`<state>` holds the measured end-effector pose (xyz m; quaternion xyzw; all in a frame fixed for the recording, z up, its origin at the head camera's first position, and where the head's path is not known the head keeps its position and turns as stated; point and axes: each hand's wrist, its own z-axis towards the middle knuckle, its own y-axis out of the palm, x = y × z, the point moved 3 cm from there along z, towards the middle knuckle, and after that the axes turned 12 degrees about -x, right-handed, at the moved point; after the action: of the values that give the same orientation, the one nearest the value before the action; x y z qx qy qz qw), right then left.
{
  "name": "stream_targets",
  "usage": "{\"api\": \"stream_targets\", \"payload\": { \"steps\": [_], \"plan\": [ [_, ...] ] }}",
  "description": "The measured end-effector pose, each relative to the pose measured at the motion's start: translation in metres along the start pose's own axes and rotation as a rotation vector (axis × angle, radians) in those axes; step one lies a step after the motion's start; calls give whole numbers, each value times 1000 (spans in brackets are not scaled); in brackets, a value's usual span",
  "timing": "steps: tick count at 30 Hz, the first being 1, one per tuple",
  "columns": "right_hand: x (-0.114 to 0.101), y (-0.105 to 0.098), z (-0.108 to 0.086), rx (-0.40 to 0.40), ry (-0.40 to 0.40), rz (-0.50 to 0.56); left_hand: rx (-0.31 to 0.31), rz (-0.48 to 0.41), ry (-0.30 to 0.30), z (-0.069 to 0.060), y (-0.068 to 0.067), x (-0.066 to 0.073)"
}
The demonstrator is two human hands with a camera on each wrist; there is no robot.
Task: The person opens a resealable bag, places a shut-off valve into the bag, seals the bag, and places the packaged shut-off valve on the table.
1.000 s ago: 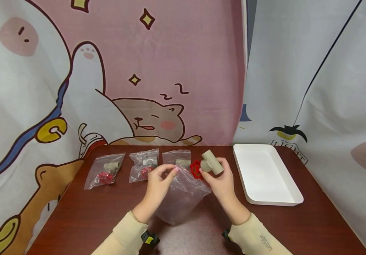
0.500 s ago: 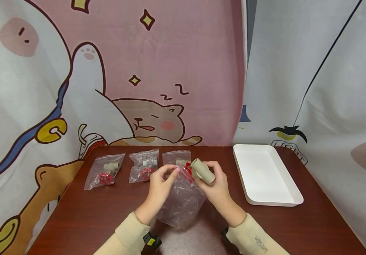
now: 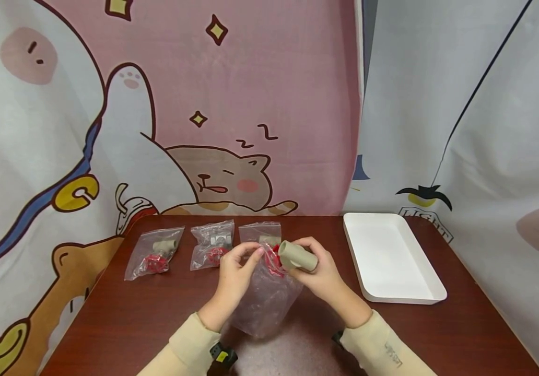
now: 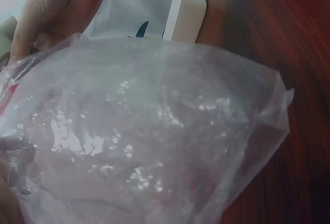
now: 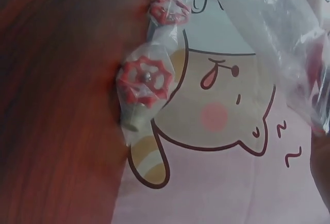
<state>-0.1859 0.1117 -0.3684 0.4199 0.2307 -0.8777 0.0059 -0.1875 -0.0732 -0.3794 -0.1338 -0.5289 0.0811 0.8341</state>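
In the head view, my left hand [image 3: 232,277] pinches the upper edge of a clear zip bag [image 3: 266,305], which hangs over the table. My right hand [image 3: 323,274] grips a beige valve [image 3: 300,256] by its pipe body at the bag's mouth. The valve's red handwheel [image 3: 275,263] shows through the plastic, while the pipe body is outside. From the left wrist, the slack bag [image 4: 154,116] fills most of the picture, with the right hand [image 4: 59,10] behind it. The right wrist view catches the bag [image 5: 278,33] at upper right; the held valve is mostly out of sight there.
Along the table's back lie three bagged valves: one at left [image 3: 156,253], a metal-bodied one in the middle [image 3: 213,245], and one partly behind the hands [image 3: 260,230]. A white tray [image 3: 394,256] stands at right. A printed curtain [image 3: 250,104] hangs behind the table.
My right hand has moved left with the valve and turned it. The red handwheel has passed from outside the bag to inside its mouth. The left hand has barely moved.
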Motion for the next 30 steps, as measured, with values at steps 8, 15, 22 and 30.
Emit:
{"api": "stream_targets", "payload": {
  "steps": [8, 15, 22, 30],
  "plan": [
    [26, -3, -1, -157, 6, 65, 14, 2, 54, -1, 0, -1],
    [21, -3, 2, -243, -29, 75, -35, -65, 74, -2, 2, 3],
    [33, 3, -3, -215, 166, 176, -5, -111, 122, -3, 1, 0],
    [29, 9, -2, -190, 315, 204, 34, -135, 173, -4, 1, 2]
  ]
}}
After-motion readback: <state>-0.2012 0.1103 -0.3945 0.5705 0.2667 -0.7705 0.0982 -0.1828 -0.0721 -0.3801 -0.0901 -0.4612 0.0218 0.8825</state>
